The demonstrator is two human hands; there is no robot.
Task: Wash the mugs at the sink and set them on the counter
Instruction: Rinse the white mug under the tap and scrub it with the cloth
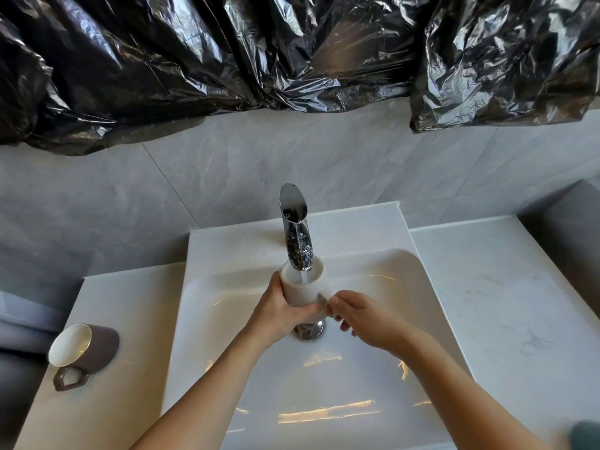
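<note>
A white mug (302, 287) is held upright over the white sink (227, 319), right under the chrome faucet (296, 228). Water runs from the spout into the mug. My left hand (281, 315) grips the mug's body from the left and below. My right hand (363, 315) pinches the mug's handle on its right side. A brown mug (85, 347) with a white inside and an angular handle stands on the left counter (107, 306), clear of both hands.
The chrome drain (308, 329) sits below the mug in the basin. The marble counter (506, 303) continues to the right of the sink. Black plastic sheeting (259, 53) hangs over the wall above. A dark teal object (584, 435) shows at the bottom right corner.
</note>
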